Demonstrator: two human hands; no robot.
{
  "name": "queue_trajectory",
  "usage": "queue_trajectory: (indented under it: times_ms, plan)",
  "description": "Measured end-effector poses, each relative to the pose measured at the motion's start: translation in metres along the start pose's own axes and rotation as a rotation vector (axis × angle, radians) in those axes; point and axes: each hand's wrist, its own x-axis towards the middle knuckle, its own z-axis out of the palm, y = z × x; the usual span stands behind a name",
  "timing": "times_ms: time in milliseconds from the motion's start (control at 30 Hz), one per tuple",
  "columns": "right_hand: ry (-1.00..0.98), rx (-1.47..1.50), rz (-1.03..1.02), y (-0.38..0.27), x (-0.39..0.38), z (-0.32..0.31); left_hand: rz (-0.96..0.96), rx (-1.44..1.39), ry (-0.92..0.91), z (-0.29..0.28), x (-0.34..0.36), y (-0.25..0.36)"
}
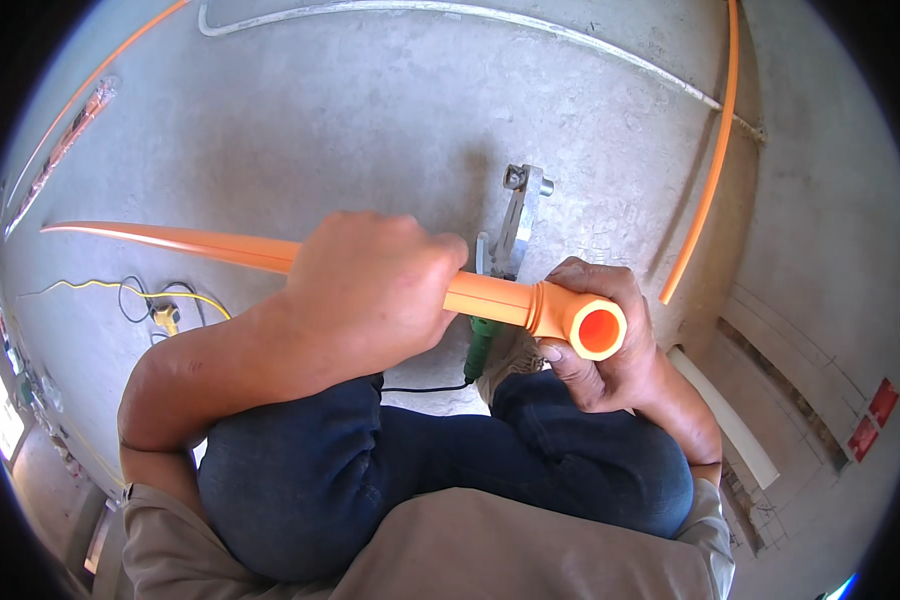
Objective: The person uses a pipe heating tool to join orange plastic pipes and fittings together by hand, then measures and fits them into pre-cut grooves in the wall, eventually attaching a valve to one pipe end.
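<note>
Across my lap runs a long orange plastic pipe [200, 247], its far part reaching away to the left. My left hand [370, 285] is closed around it, knuckles up, near its right end. An orange pipe fitting [560, 312], tee- or elbow-shaped, sits on that end, its round opening turned up toward me. The thumb and fingers of my right hand [610, 365] grip the fitting from the right side. Just beyond the pipe, a pipe welding tool [515, 230] with a metal head and green handle [480, 350] stands on the floor, partly hidden by the pipe.
A yellow cable with a plug [167, 318] lies on the concrete floor at left. Another orange pipe [715, 170] lies at right, crossing a long white pipe [450, 8] at the back. A white pipe piece [725, 415] and red wall boxes [873, 420] are right of my knee.
</note>
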Motion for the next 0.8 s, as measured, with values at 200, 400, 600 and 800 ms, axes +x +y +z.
queue_trajectory:
  times_ms: [200, 400, 600, 800]
  plan:
    - [0.035, 0.000, 0.011, 0.0016, -0.0037, 0.0025, -0.003, 0.004, 0.007, 0.0009, -0.0001, 0.0022]
    - [0.020, -0.040, 0.004, -0.0017, -0.0035, 0.0033, -0.008, 0.002, 0.009, 0.0023, -0.0024, 0.0033]
    - [0.021, -0.053, 0.020, -0.0018, -0.0065, 0.0051, -0.003, -0.013, 0.002, 0.0031, -0.0032, 0.0038]
    - [0.049, -0.029, 0.013, -0.0001, -0.0055, 0.0076, -0.011, -0.020, -0.015, 0.0032, -0.0013, 0.0030]
